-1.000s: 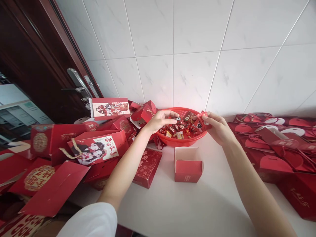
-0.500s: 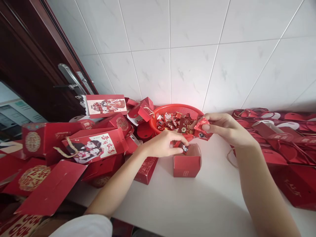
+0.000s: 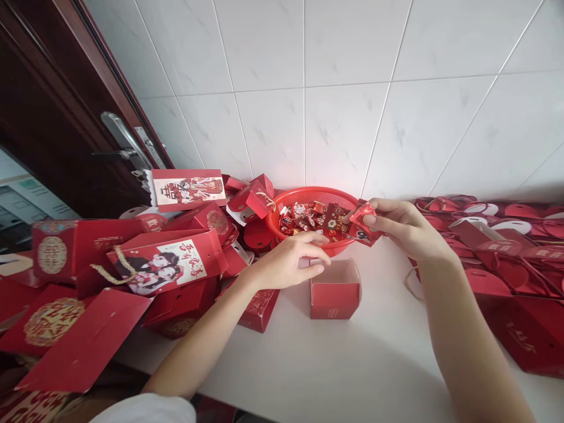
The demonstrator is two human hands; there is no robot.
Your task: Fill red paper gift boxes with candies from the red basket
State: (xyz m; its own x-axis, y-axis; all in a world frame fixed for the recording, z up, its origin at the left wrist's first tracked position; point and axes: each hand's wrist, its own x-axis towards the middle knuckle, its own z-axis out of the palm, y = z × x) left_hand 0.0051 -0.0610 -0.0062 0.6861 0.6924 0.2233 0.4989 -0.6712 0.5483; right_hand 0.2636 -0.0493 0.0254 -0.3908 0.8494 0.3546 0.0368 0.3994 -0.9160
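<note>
Head view shows the left hand point(image 3: 284, 263) with fingers apart near the open box point(image 3: 335, 301) on the counter point(image 3: 374, 358); the right hand point(image 3: 403, 228) is clamped on red packets point(image 3: 365, 222) beside the basket point(image 3: 308, 190).

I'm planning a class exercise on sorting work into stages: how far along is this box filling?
Looks done: the right-hand boxes, many with handles up, though their contents are hidden.
In hand: the right hand holds wrapped sweets near the open box; the left hand looks empty.
Left, probably: the open box, the jumbled left-hand boxes, and sweets in the basket.
</note>
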